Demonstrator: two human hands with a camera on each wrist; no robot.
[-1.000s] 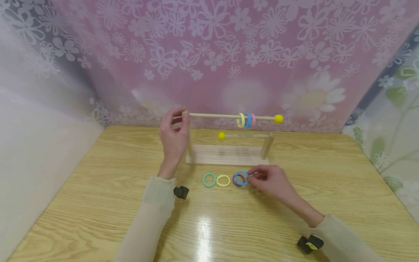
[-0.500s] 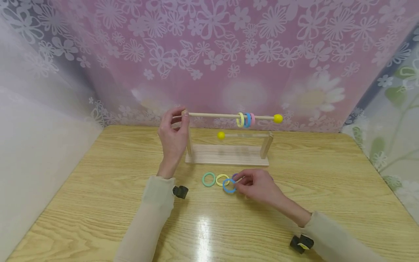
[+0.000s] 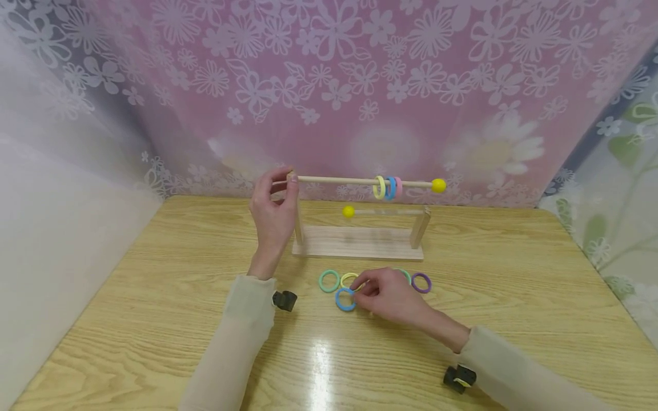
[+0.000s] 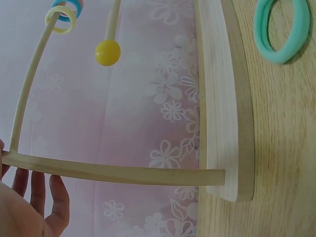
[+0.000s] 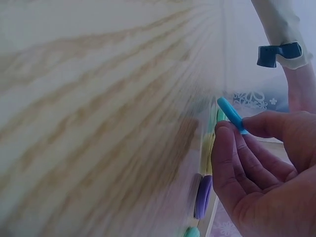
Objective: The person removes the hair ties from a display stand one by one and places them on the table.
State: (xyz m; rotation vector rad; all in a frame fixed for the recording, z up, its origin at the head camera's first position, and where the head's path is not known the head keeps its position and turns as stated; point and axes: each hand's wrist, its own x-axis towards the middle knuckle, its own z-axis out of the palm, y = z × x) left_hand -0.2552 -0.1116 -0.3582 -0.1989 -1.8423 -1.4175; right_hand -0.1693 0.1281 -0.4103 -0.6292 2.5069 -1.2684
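Observation:
My left hand (image 3: 273, 214) grips the top of the left upright (image 4: 123, 175) of a wooden rack (image 3: 354, 245), thumb in front and fingers behind. My right hand (image 3: 393, 294) pinches a blue hair tie (image 5: 230, 114) between thumb and fingertips, just in front of a yellow hair tie (image 3: 342, 278) on the table. Left of that lies a green hair tie (image 3: 321, 281). Beyond the right hand lie a purple hair tie (image 3: 429, 283) and another green one, partly hidden by the hand. Yellow, blue and pink hair ties hang on the rack's upper rod (image 3: 334, 180).
A yellow ball (image 3: 438, 185) caps the upper rod's right end. The lower rod (image 3: 382, 213) reaches left from the right upright (image 3: 420, 228) and ends in another yellow ball (image 3: 348, 212). The wooden table (image 3: 180, 274) meets a flowered curtain (image 3: 334, 114) at the back.
My right hand has carried the blue hair tie leftward and nearer to me, from over the purple one to in front of the yellow one. The left hand stays put.

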